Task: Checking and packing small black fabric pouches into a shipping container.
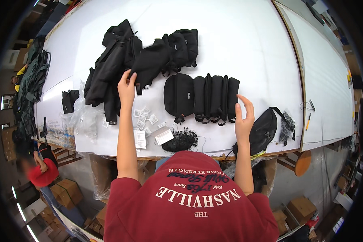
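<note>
My left hand (pixel 127 85) pinches the near left corner of a black fabric bag (pixel 151 60), which slants across the table at the right side of a heap of black bags (pixel 109 64). More black bags (pixel 183 46) lie just beyond it. Fingers apart, my right hand (pixel 245 119) is held at the right end of a row of black bags (pixel 216 97) standing packed side by side. Its fingertips are close to the last bag; whether they touch is hard to tell. A black sling bag (pixel 263 131) lies to the right of that hand.
Small white packets (pixel 142 117), white cards (pixel 163 135) and a tangle of black cords (pixel 180 141) lie near the table's front edge. Clear plastic bags (pixel 82 121) and a small black pouch (pixel 69 101) sit left. Another person (pixel 42 169) is at the far left.
</note>
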The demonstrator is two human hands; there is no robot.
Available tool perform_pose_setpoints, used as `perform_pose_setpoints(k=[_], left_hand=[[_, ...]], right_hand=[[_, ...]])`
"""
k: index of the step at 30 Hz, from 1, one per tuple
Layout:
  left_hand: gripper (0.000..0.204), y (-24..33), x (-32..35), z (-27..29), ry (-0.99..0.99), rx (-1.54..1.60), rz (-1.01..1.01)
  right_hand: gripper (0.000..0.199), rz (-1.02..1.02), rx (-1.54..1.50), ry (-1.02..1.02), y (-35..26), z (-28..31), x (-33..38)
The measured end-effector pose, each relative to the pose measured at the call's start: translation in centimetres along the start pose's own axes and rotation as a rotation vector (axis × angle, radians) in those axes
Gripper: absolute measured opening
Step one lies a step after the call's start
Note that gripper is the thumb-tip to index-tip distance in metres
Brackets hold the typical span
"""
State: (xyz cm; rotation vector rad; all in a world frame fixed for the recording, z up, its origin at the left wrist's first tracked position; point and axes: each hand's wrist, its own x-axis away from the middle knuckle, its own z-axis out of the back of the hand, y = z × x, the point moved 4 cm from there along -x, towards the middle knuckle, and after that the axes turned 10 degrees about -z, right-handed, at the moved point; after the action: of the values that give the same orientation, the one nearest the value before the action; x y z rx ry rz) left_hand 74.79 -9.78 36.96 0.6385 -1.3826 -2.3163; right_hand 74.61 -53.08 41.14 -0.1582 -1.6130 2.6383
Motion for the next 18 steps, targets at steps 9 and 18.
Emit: perform_pose_setpoints(k=[9,18], left_hand=[[0.032,16.7,14.7,4.2,-0.353,0.023,-0.336],[0.019,17.4,18.7,7.1,-0.426,0.173,-0.530]], right_hand=[[0.044,0.013,-0.307,-0.756,-11.9,-1.4,4.6],[0.014,0.365,-0.155,-0.552,-13.4,1.9,8.2]])
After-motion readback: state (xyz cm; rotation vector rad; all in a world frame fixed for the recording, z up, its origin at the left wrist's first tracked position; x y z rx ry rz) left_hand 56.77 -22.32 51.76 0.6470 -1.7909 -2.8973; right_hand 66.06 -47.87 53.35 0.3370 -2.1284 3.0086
